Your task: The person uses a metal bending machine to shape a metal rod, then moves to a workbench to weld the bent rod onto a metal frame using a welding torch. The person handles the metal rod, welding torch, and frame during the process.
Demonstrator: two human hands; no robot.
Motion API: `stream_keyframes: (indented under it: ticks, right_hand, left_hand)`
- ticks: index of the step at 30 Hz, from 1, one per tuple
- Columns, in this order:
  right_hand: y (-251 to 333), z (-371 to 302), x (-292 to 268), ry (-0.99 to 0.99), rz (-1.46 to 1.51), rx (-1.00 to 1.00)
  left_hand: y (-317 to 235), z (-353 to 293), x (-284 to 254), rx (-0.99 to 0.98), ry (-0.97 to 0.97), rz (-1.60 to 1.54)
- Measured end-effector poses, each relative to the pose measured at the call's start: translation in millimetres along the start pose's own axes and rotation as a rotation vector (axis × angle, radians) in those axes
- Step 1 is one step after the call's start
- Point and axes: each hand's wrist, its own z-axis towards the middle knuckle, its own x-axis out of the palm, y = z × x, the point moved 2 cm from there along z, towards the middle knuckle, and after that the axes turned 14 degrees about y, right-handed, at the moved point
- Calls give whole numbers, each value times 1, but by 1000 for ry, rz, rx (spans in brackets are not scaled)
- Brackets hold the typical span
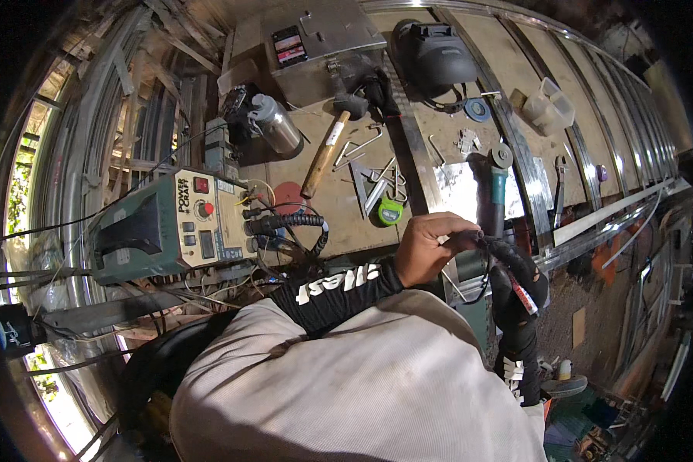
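My left hand (pixel 429 248) is bare, with a black printed sleeve, and it pinches the fingertips of the black glove (pixel 508 258) on my right hand (pixel 518 296). Both hands meet just in front of the workbench edge. A thin red and white marker-like stick (pixel 524 296) lies across the gloved palm; whether the fingers grip it is unclear. A thin black cable (pixel 476 291) loops under the hands. A teal-handled angle grinder (pixel 493 191) lies on the bench just beyond them.
A green welding machine (pixel 161 227) with coiled cables sits at left. On the wooden bench (pixel 338 208) lie a hammer (pixel 323 158), a green tape measure (pixel 390 212), steel pieces, pliers (pixel 560 185), a metal flask (pixel 275 123), a welding helmet (pixel 435 50) and a white container (pixel 550 104).
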Motion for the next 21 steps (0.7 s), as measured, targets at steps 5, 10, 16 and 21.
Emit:
stream_keyframes:
  ticks: [5, 10, 16, 21]
  right_hand:
    - [-11, -10, -7, 97, 30, 121]
    - [-29, -23, -2, 95, 379, 284]
    - [-43, -38, 22, -62, 484, 222]
    - [-53, -50, 46, -44, 467, 286]
  left_hand:
    - [-8, 8, -12, 268, 156, 430]
    - [-9, 14, -15, 327, 382, 464]
    - [-10, 2, 19, 259, 477, 374]
    - [-11, -18, 46, 143, 344, 231]
